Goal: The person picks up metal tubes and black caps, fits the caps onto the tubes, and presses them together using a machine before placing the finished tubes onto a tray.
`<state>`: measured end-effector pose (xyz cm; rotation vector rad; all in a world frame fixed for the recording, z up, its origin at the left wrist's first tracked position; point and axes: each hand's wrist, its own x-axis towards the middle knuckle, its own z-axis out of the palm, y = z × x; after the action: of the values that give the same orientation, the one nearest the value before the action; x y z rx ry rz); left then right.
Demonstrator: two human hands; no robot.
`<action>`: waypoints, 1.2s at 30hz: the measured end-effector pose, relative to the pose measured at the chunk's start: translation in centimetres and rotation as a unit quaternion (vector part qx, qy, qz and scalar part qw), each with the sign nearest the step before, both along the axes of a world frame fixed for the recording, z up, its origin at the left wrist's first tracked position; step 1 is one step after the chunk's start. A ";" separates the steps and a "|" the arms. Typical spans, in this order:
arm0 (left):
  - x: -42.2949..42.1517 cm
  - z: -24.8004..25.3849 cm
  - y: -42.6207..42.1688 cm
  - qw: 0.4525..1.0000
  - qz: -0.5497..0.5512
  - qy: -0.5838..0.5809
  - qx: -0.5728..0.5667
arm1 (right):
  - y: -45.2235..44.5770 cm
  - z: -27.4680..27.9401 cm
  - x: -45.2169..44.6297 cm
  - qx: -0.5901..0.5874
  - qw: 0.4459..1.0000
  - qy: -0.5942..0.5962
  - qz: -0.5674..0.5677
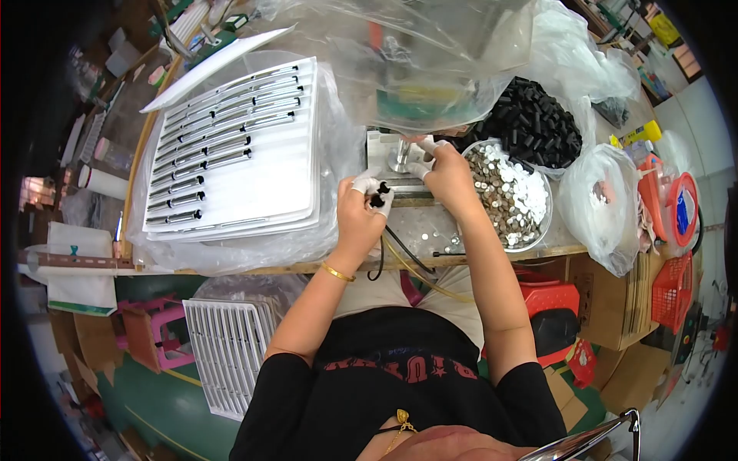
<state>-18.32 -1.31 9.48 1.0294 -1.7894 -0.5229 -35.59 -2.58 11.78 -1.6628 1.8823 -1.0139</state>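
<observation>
My left hand [360,209], with white coverings on some fingertips, is closed around small black-ended parts [378,200] in front of a metal fixture [380,157]. My right hand [448,173], also with covered fingertips, reaches in from the right. Its fingers are bent together beside a shiny metal cylinder [398,156] on the fixture. What those fingers pinch is hidden. Left of my hands lies a white tray [284,161] with rows of chrome tubes with black ends. Close to my right forearm is a clear bowl [547,219] of small silver discs [507,196].
Black plastic pieces [534,127] are heaped in a bag behind the bowl. Clear plastic sheeting [446,54] hangs over the fixture. A knotted clear bag [600,207] sits at the right. Cables [396,250] hang over the bench's front edge. Another filled tray [231,353] stands below.
</observation>
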 end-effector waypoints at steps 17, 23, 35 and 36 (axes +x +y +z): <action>-3.9 -1.0 -2.9 0.925 -0.136 0.264 0.237 | 1.3 0.5 -2.0 0.090 0.975 0.165 0.118; -4.6 1.1 -3.2 0.919 -0.142 0.298 0.216 | 1.1 -0.7 -13.9 0.062 0.970 0.149 -0.183; -3.0 5.2 -0.9 0.969 -0.085 0.092 -0.213 | 1.0 -3.5 -15.9 -0.061 0.921 0.317 -0.220; -2.4 4.8 -0.5 0.977 -0.073 0.109 -0.168 | 1.3 -3.4 -15.8 -0.063 0.926 0.306 -0.213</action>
<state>-20.74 -1.77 14.25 0.5888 -1.6920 -0.3878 -51.44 -1.26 8.34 -1.8316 2.7303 -0.8309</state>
